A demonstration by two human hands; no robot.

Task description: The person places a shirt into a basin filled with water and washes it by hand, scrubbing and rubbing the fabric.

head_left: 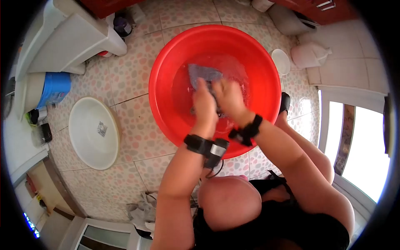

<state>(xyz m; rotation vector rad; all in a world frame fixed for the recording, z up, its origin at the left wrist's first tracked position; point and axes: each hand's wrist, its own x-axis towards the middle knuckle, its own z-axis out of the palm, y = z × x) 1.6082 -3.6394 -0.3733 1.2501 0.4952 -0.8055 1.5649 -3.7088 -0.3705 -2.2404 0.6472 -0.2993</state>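
A large red basin (166, 116) stands on the tiled floor, with some water in its bottom. Over the water, a grey cloth (204, 74) is between my two hands and spreads out beyond them. My left hand (204, 104) is closed on the cloth's left side, thumb pointing away from me. Close beside it on the right, my right hand (229, 96) is curled round the cloth, slightly blurred. Part of the cloth is hidden beneath my fingers. Black straps with small devices are on both wrists.
A white basin (93, 133) sits on the floor to the left, near a blue bucket (56, 88). Beyond the red basin's right rim are a small white bowl (281, 62) and a white jug (309, 55). My knees are at the near side. A glazed door (362, 141) is at right.
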